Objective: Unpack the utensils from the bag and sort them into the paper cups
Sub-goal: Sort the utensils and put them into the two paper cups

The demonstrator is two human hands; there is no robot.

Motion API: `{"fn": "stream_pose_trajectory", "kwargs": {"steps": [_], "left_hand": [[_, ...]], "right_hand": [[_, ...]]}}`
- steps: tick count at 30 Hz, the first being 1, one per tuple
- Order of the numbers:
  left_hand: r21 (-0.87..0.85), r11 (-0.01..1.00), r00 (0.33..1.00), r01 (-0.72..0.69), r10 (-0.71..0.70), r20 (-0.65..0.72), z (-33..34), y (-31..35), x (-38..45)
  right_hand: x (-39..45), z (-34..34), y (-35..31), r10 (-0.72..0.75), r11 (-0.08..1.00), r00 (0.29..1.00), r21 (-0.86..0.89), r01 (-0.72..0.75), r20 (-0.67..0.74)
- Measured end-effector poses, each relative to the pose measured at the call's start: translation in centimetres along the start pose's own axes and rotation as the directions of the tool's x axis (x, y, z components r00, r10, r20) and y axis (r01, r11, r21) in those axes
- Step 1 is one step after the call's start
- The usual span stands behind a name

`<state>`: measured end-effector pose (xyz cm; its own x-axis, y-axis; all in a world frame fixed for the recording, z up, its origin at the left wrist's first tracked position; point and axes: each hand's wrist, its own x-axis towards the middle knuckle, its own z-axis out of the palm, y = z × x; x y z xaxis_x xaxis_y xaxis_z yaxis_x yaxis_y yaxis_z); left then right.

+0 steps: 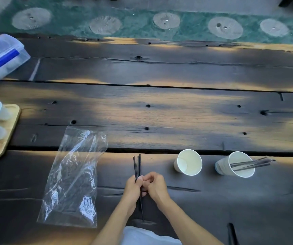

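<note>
Both hands, the left hand (135,184) and the right hand (153,183), gripped the black sticks (137,167) upright (tips pointing away). The empty cup (189,162) stood to the right, nearer the right hand.

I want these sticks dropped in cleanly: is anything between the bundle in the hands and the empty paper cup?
Nothing visible: only bare table lies between the black sticks, gripped by the left hand, and the empty paper cup.
</note>
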<state>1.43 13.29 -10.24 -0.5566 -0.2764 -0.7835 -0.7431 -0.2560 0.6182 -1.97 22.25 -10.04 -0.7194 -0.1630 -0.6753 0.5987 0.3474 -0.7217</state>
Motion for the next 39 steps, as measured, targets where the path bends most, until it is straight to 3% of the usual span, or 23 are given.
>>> {"fn": "stream_pose_trajectory", "kwargs": {"steps": [3,6,10,12,14,17,22,32,35,39], "left_hand": [[-0.106,0.993,0.989,-0.046,0.06,0.132,-1.3,0.9,-1.7],[-0.181,0.982,0.939,-0.061,0.118,0.324,-2.4,1.4,-3.7],[-0.289,0.957,0.89,-0.015,0.145,0.433,-2.6,1.8,-5.9],[-0.251,0.967,0.889,-0.049,0.157,0.43,-2.7,1.6,-6.7],[-0.187,0.979,0.899,-0.084,0.156,0.41,-2.8,1.0,-7.3],[-0.209,0.975,0.924,-0.078,0.149,0.352,-3.1,-0.3,-8.2],[-0.371,0.925,0.944,-0.084,0.193,0.267,-2.0,0.7,-9.2],[-0.265,0.953,0.921,-0.148,0.231,0.313,0.0,1.7,-9.8],[-0.226,0.961,0.921,-0.162,0.229,0.315,0.5,1.3,-9.7],[-0.153,0.98,0.969,-0.124,0.152,0.194,0.1,0.1,-9.0]], "right_hand": [[-0.7,-1.2,-1.7,-0.015,0.991,0.996,0.137,0.003,0.087],[-1.5,-2.3,-3.4,-0.047,0.941,0.941,0.332,-0.071,0.334],[-3.3,-3.3,-5.2,-0.104,0.942,0.858,0.326,-0.077,0.502],[-3.8,-3.4,-5.7,-0.168,0.924,0.88,0.382,-0.016,0.444],[-4.1,-3.7,-6.3,-0.254,0.846,0.917,0.53,0.056,0.308],[-4.4,-4.7,-7.2,-0.367,0.723,0.915,0.671,0.167,0.167],[-5.9,-5.2,-6.2,-0.397,0.761,0.895,0.618,0.195,0.206],[-9.6,-9.8,-6.2,-0.387,0.786,0.898,0.584,0.203,0.208],[-10.3,-11.1,-6.2,-0.388,0.774,0.92,0.559,0.297,0.049],[-10.3,-14.7,-7.5,-0.42,0.595,0.856,0.62,0.511,-0.302]]}}
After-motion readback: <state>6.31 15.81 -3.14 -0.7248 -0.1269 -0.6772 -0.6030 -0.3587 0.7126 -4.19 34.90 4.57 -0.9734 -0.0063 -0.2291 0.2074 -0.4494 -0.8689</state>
